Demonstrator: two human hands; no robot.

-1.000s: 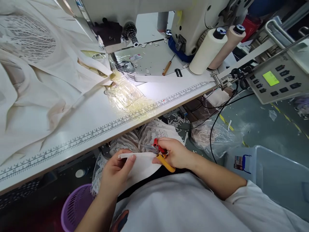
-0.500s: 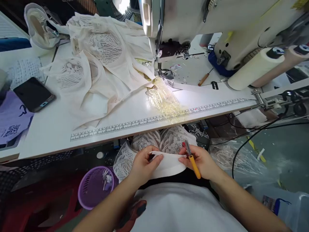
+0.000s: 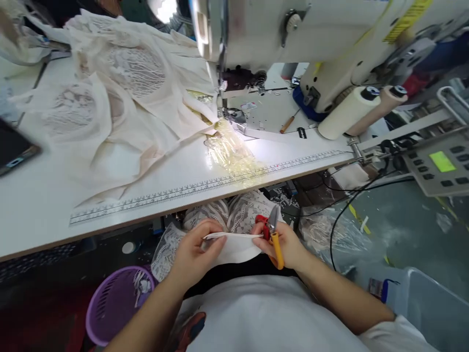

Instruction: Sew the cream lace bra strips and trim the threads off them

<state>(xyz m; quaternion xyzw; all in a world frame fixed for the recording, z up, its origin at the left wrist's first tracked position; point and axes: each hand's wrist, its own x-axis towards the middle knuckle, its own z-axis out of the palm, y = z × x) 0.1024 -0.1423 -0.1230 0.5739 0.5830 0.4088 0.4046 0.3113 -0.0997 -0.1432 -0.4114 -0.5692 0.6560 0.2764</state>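
Note:
A white lace bra point(image 3: 238, 249) lies over the lap, below the table edge. My left hand point(image 3: 200, 252) pinches its folded lower band between thumb and fingers. At the band's other end, my right hand point(image 3: 280, 244) pinches the fabric and also carries small scissors point(image 3: 274, 234) with orange and red handles, blades pointing up and away. The band is stretched nearly straight between both hands.
The white table point(image 3: 176, 181) bears a printed ruler strip, cream lace garments point(image 3: 135, 98) and a sewing machine point(image 3: 252, 34). Thread cones point(image 3: 350, 112) stand at the right. A purple basket point(image 3: 97, 308) is at lower left, a phone point(image 3: 14, 149) at the left edge.
The view has swung right, so the table items sit further left. The scissors have turned in my right hand, showing more of the red handle. Both hands keep hold of the band.

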